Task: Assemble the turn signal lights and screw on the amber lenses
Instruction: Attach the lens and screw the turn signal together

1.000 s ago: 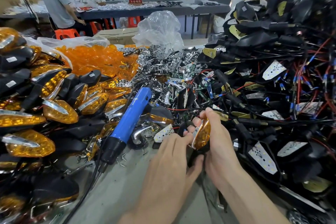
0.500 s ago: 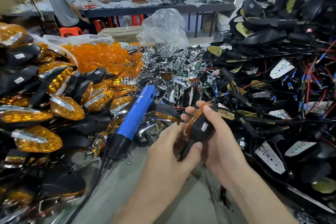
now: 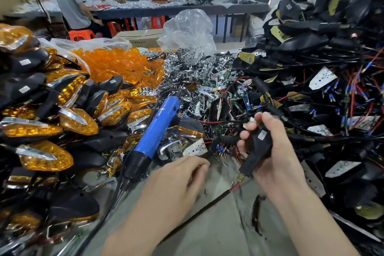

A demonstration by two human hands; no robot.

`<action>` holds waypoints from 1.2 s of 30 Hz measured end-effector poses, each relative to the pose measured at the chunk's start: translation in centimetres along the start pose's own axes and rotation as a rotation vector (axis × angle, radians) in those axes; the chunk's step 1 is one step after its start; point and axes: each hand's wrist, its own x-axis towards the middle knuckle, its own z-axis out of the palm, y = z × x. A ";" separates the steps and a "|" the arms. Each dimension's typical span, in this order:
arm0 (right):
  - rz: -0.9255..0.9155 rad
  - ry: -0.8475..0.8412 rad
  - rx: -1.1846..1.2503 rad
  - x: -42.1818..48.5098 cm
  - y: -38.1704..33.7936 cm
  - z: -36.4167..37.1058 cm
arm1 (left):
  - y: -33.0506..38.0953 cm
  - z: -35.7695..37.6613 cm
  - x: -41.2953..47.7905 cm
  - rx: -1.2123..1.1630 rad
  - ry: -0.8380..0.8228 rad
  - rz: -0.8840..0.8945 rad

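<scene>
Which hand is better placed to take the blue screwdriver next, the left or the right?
Left. The left hand is close beside the screwdriver, and I see nothing large in it. The right hand grips the black light, farther from the tool.

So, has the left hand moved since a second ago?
Yes. The left hand has left the turn signal light and dropped toward the blue electric screwdriver; the right hand alone grips it.
</scene>
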 end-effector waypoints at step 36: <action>0.083 -0.099 -0.179 0.2 3.9 0.1 | 2.7 -0.2 3.4 -0.688 0.283 -0.095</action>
